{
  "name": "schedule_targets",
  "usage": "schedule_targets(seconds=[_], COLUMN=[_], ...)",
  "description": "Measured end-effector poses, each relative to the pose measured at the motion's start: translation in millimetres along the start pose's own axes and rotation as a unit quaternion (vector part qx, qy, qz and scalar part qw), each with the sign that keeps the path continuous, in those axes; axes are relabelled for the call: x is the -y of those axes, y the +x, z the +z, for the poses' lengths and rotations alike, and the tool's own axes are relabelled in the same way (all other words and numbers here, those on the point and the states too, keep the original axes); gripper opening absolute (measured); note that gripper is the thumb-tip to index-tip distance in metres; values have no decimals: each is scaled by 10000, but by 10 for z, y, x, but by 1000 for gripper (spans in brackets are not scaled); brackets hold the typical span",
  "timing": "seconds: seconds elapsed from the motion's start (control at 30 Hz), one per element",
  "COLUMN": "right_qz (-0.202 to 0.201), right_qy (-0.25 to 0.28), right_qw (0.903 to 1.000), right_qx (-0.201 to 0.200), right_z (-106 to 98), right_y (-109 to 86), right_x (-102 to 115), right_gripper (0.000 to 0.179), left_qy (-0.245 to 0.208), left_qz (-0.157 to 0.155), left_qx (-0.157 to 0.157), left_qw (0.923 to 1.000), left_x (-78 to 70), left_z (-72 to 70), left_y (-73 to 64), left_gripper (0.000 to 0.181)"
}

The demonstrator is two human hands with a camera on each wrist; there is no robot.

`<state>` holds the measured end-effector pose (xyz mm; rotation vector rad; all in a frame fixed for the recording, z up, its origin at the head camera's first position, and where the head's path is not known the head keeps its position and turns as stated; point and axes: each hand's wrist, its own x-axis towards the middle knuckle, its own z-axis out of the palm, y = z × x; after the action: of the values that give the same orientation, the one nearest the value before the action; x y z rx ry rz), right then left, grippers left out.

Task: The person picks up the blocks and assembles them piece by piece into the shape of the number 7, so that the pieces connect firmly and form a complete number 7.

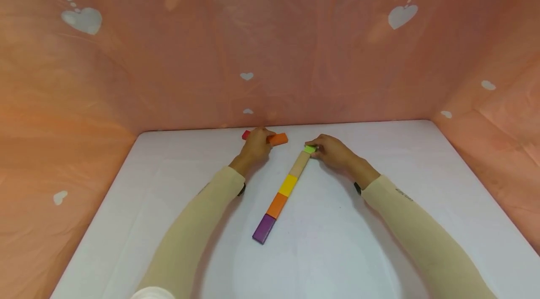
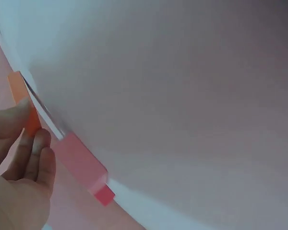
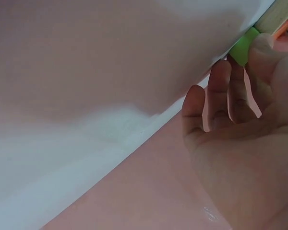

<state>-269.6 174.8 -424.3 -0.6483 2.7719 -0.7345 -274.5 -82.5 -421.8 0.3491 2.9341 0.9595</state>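
Observation:
A slanting row of blocks lies on the white table: a purple block point(image 1: 264, 229) nearest, then an orange block point(image 1: 277, 205), a yellow block point(image 1: 288, 185), a plain wooden block point(image 1: 300, 164) and a light green block point(image 1: 310, 149) farthest. My right hand point(image 1: 333, 151) pinches the green block, which meets the wooden one in the right wrist view. To the left of that end, my left hand point(image 1: 256, 146) holds another orange block point(image 1: 278, 139) between thumb and fingers. Beside its fingers is a pinkish-red block point(image 2: 84, 160); in the head view the hand mostly hides it.
The white table point(image 1: 190, 153) ends at a far edge just behind both hands. An orange-pink cloth with white hearts point(image 1: 278, 55) hangs behind it and along both sides.

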Motion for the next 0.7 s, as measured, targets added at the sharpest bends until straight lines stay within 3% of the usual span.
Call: schedule_targets(seconds=[0.27,0.47,0.7], right_qz=[256,206,215], right_qy=[159,194,183], right_qw=[9995,9996,9996], right_qx=[102,27,42], right_z=[-28,-43,4], right_y=[-28,-8,-12], right_x=[14,15,18], right_gripper=[46,45,46], left_qy=[27,17,61], left_qz=[530,545,264], left_qx=[-46,82,373], left_qw=[9986,9985,9989], left_x=[-103,-183,-221], left_z=[19,39,106], left_y=[-44,-52,-120], left_gripper=[39,37,38])
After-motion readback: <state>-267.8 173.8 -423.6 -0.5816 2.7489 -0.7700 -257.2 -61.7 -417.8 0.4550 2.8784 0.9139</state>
